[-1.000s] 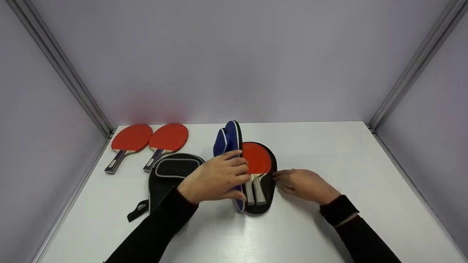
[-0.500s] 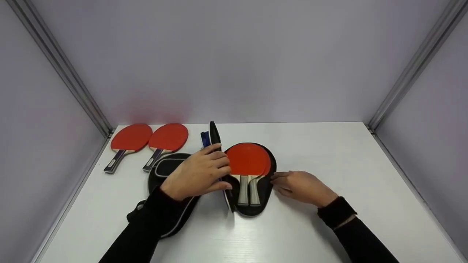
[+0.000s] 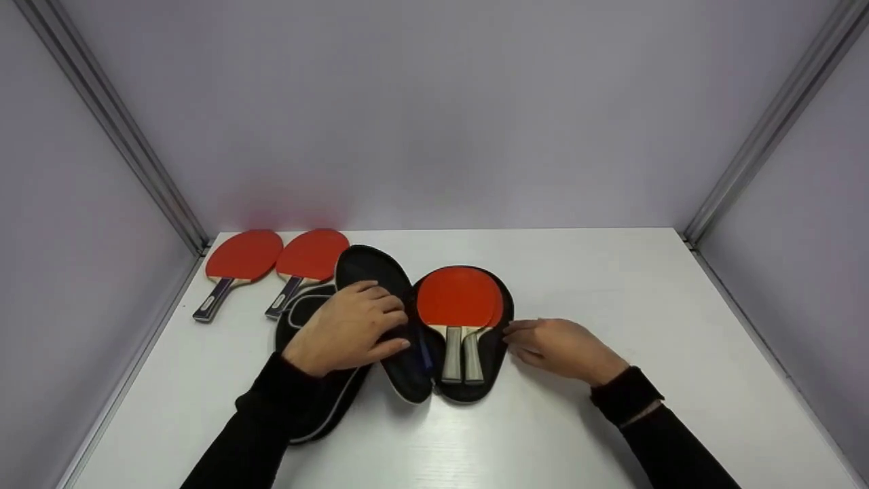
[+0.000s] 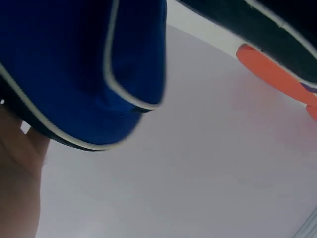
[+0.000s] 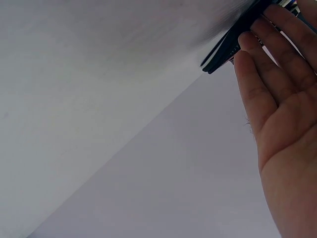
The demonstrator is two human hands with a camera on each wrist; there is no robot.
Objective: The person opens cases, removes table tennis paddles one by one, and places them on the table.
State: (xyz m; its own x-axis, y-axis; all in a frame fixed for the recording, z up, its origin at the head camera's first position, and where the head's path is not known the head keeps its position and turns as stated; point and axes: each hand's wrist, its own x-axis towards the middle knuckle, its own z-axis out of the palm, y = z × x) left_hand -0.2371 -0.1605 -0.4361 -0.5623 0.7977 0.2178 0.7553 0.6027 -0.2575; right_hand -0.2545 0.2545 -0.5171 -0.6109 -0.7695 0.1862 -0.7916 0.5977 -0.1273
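Two red table tennis paddles (image 3: 456, 296) with pale handles lie overlapping in the black-lined half of a paddle case (image 3: 500, 353). Its lid (image 3: 370, 262) leans over to the left, black lining facing up. My left hand (image 3: 347, 329) rests on that lining, fingers spread over it. From below, the left wrist view shows the lid's blue outside and pocket (image 4: 133, 54) with white piping. At the case's right rim, my right hand (image 3: 560, 346) touches with its fingertips; the right wrist view shows its fingers (image 5: 255, 89) nearly straight.
A black paddle case (image 3: 322, 421) with white piping lies at left, partly under the lid and left arm. Behind it are two more red paddles, one at the far left (image 3: 243, 255) and one beside it (image 3: 311, 252), with dark handles. Pale walls enclose the white table (image 3: 577, 272).
My left hand has moved left, swinging the blue lid from upright over to the left, so its black lining and both paddles show. The right hand has stayed at the case's rim.
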